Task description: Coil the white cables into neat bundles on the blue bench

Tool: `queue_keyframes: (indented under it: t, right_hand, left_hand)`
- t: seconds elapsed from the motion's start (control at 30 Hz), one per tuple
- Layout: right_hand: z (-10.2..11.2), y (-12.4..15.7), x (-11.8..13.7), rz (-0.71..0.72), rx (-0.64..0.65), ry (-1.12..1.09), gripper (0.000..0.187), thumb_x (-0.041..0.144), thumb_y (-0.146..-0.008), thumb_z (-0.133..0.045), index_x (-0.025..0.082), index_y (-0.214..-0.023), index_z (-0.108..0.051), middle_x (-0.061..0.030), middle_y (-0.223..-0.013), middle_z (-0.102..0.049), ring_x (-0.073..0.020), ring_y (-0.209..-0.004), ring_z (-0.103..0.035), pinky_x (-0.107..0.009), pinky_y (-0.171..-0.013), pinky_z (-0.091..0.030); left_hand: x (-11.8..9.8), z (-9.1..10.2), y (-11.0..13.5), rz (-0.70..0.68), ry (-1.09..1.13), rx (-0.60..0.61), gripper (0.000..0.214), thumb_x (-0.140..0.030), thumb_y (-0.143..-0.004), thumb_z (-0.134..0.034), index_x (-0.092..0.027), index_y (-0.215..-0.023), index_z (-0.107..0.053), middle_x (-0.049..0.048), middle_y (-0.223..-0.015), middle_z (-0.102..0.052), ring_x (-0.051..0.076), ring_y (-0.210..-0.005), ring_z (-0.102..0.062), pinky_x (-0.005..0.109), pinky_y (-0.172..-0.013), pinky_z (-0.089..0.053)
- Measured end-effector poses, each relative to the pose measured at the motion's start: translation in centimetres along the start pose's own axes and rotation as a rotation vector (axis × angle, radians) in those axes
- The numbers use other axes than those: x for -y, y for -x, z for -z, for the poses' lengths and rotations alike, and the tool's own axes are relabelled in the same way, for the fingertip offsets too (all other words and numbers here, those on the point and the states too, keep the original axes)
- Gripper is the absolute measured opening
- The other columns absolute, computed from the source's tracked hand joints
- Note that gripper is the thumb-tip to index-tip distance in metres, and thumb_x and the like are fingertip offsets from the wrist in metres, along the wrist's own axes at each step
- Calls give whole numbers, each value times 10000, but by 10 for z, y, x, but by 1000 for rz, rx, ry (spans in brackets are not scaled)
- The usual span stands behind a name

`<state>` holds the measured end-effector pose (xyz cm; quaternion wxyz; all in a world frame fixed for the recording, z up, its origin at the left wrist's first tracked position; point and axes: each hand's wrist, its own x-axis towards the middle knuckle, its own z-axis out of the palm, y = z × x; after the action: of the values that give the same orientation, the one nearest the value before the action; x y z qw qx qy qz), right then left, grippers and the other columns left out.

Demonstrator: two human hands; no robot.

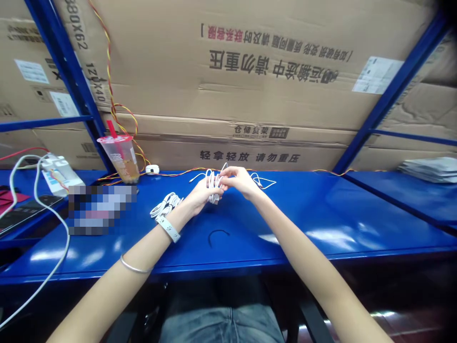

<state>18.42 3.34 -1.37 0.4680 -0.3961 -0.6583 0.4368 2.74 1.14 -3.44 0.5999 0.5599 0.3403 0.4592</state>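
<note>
Nearest of all, denim-clad legs (221, 326) are showing below the fingers, and a silver bangle (134, 267) and a pale wristband (168, 228) are circling the left arm behind its fingers. A blue desk (250, 238) is spreading beneath both hands, with a thin black strip (217, 231) lying curved on it, closer in than the fingers. Well to the left of the fingers a pixelated object (103, 209) is resting, and just beside the left wrist a white cable coil (166, 206) is lying with dark banding across it. The left hand (200, 195) is gripping a white cable bundle (213, 193) between thumb and fingers, while the right hand (241, 181) is pinching the bundle's right side. Just right of the right fingers, a loop of white cable (263, 182) is lying on the desk; whether it is joining the bundle, I cannot tell. Farther off, left of the fingers, a drink cup (123, 159) is standing near a small white case (152, 169). Beyond the fingers, a cardboard box (171, 85) is filling the background.
</note>
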Motion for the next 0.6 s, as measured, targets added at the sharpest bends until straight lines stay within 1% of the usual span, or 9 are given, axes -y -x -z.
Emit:
queue_keyframes:
  t: [0.1, 0.2, 0.3, 0.37, 0.43, 0.53, 0.6]
  right_hand:
    - [0, 1, 2, 16, 52, 18, 320, 160, -614, -715, 145, -918, -615, 45, -590, -583, -109, -476, -563, -239, -480, -466]
    - [2, 3, 6, 39, 115, 62, 334, 123, -636, -662, 128, -968, -637, 41, -607, -578, -101, -484, -563, -217, -456, -430]
    - [2, 5, 10, 61, 146, 98, 353, 123, -653, -643, 134, -1005, -656, 36, -639, -588, -94, -491, -562, -212, -460, -430]
    - [2, 5, 11, 95, 142, 131, 309, 158, -664, -661, 140, -972, -673, 33, -647, -588, -89, -495, -556, -209, -461, -433]
    - [1, 5, 11, 133, 124, 163, 234, 197, -676, -668, 138, -901, -684, 19, -668, -604, -95, -508, -568, -210, -463, -438]
    - [-1, 4, 9, 167, 85, 214, 165, 230, -702, -645, 134, -831, -679, -14, -716, -651, -120, -543, -604, -223, -485, -461]
    - [-2, 3, 8, 177, 62, 243, 154, 247, -717, -635, 135, -817, -669, -22, -700, -660, -136, -553, -616, -237, -509, -479]
  left_hand:
    - [-1, 1, 1, -21, -90, 57, 255, -89, -635, -650, -155, -878, -611, -7, -742, -635, 93, -590, -583, 194, -508, -445]
    - [-2, 1, 1, -8, -141, 128, 236, -78, -632, -627, -150, -856, -617, 0, -769, -634, 85, -605, -581, 185, -525, -449]
    - [-1, 0, 1, 39, -145, 183, 167, -123, -691, -626, -147, -856, -603, -6, -729, -605, 86, -597, -587, 206, -569, -486]
    - [-1, 0, 3, 83, -133, 225, 169, -183, -742, -634, -159, -897, -572, -23, -676, -570, 100, -567, -588, 243, -569, -511]
    - [-1, 1, 4, 105, -140, 262, 218, -245, -770, -654, -171, -938, -537, -30, -657, -554, 114, -552, -590, 251, -524, -505]
    - [-2, 2, 6, 120, -188, 293, 301, -325, -770, -695, -177, -955, -508, -14, -669, -571, 114, -540, -576, 202, -436, -429]
    - [-1, 3, 6, 124, -200, 281, 329, -367, -763, -711, -177, -935, -505, -28, -628, -543, 92, -489, -527, 181, -401, -372]
